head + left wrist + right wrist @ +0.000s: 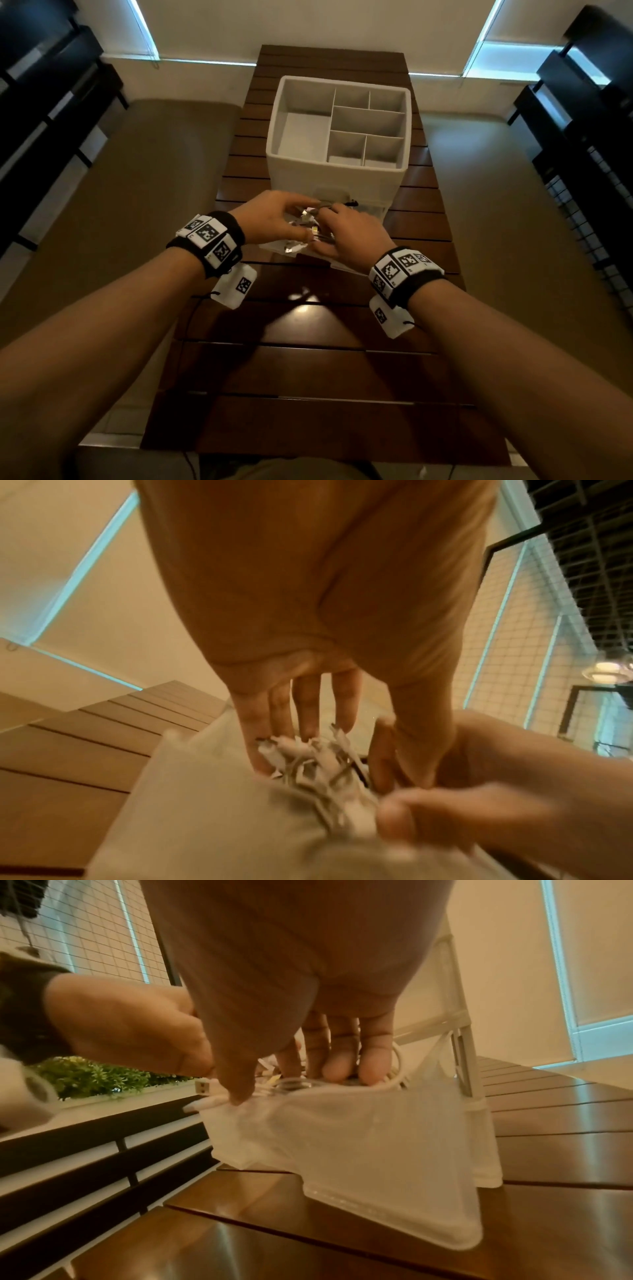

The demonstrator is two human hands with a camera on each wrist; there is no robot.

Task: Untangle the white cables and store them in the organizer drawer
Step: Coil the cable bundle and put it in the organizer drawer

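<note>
While both hands are down in the pulled-out drawer (359, 1134), the white cables (318, 756) sit bunched up inside it, plugs sticking up in a messy clump. That drawer is translucent and slides out of the bottom of the white organizer (337, 171), which stands toward the far end of the dark slatted counter (308, 370), roughly centred between its side edges.

Left hand (274, 214) comes in from the left, fingers (308, 704) stretched fairly straight and apart, tips touching the top of the cable bunch. Can't really tell if the thumb is pinching anything.

Right hand (349, 233) is on the right side of the drawer, its fingers (342, 1053) curled down onto the cables, thumb pressing a cable end against the drawer's front rim. A USB plug (202, 1087) pokes out just past that rim.

Top of the organizer is an open tray split into compartments, one big one on the left and smaller ones on the right. Both wrists wear black bands with white marker tags (209, 236).
</note>
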